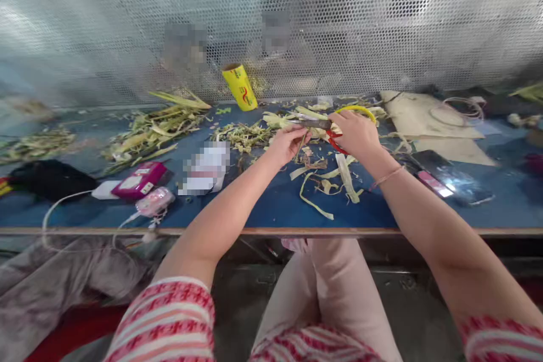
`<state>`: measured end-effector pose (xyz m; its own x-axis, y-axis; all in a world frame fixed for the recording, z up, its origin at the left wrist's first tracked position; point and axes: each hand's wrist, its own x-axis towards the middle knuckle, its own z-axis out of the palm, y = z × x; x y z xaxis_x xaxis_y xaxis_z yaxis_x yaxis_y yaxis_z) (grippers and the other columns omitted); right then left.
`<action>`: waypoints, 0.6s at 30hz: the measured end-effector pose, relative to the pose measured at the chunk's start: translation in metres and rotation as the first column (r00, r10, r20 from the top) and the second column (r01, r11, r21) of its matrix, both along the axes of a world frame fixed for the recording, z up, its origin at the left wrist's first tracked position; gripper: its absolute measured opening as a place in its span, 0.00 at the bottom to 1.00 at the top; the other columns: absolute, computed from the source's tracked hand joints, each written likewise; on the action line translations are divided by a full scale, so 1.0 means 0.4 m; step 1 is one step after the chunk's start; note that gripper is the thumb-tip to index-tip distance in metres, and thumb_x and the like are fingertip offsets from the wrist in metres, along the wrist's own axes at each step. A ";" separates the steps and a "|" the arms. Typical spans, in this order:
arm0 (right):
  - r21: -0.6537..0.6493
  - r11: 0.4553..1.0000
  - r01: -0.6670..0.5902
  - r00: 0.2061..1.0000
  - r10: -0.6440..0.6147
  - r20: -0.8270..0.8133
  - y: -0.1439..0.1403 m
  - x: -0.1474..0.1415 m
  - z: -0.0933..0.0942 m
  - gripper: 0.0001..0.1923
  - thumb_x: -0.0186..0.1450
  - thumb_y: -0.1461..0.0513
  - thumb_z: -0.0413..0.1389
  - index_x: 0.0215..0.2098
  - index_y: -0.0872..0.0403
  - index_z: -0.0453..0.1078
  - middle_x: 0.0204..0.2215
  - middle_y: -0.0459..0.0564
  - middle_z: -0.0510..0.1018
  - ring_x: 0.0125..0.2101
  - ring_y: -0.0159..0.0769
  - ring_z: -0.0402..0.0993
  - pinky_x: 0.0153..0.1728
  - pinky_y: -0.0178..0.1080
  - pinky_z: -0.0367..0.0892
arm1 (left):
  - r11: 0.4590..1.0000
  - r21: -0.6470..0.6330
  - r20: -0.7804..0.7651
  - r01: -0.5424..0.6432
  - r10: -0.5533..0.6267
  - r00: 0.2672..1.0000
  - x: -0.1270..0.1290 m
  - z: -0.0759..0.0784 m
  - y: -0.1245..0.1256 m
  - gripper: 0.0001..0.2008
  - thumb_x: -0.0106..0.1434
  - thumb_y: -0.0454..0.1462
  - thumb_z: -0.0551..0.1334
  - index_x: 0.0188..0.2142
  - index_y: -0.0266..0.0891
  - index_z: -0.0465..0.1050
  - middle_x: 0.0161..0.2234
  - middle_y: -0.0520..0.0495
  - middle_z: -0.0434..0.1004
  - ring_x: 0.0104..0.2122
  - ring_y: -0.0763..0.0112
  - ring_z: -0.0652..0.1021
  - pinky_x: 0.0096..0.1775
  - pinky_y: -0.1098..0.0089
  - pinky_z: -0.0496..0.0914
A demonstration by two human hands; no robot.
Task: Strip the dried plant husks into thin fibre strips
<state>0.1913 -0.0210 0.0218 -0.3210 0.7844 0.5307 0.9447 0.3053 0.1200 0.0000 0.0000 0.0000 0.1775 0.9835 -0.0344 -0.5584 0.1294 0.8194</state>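
Observation:
My right hand is wrapped round a pair of scissors with red and yellow handles. The dark blades point left and reach just above the fingertips of my left hand. Those fingers are pinched on a thin dry plant stalk, which slants down from them. Around both hands lie pale dry husk scraps, with a flat strip and a curled strip nearer the table's front edge. A heap of small clippings is left of my left hand.
A leafy pile lies left, near a yellow tube by the perforated metal panel. A magenta power bank, cabled pink case and black cloth sit front left. Right are beige sheets and a phone.

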 end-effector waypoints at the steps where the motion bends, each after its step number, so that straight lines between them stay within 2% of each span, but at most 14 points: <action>1: -0.004 1.000 0.006 1.000 -0.006 -0.001 -0.001 0.000 0.001 0.20 0.63 0.64 0.56 0.54 0.53 0.70 0.46 0.56 0.79 0.44 0.48 0.74 0.35 0.41 0.62 | 1.000 -0.007 -0.007 -0.003 0.003 1.000 0.001 0.000 0.001 0.13 0.60 0.20 0.60 0.24 0.34 0.71 0.21 0.51 0.76 0.26 0.78 0.80 0.37 0.76 0.77; 11: -0.034 0.999 0.028 0.998 -0.030 -0.059 -0.004 -0.004 0.003 0.16 0.62 0.63 0.57 0.49 0.52 0.72 0.44 0.56 0.80 0.42 0.48 0.75 0.35 0.41 0.63 | 1.000 0.010 -0.027 0.001 -0.001 1.000 -0.003 -0.008 0.011 0.09 0.60 0.21 0.60 0.30 0.35 0.71 0.24 0.51 0.78 0.28 0.77 0.81 0.43 0.73 0.77; 18: -0.137 0.990 0.021 0.935 -0.068 -0.347 0.015 -0.005 -0.008 0.18 0.65 0.57 0.54 0.51 0.54 0.69 0.38 0.58 0.79 0.37 0.48 0.74 0.36 0.43 0.65 | 0.997 0.070 -0.047 0.024 -0.020 0.999 -0.008 -0.013 0.013 0.09 0.61 0.23 0.60 0.34 0.37 0.68 0.28 0.52 0.78 0.32 0.75 0.82 0.48 0.65 0.76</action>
<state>0.1893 -0.0151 0.0188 -0.0962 0.8627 0.4965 0.9324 0.2527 -0.2584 -0.0031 0.0051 -0.0052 0.1990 0.9797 0.0261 -0.5178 0.0825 0.8515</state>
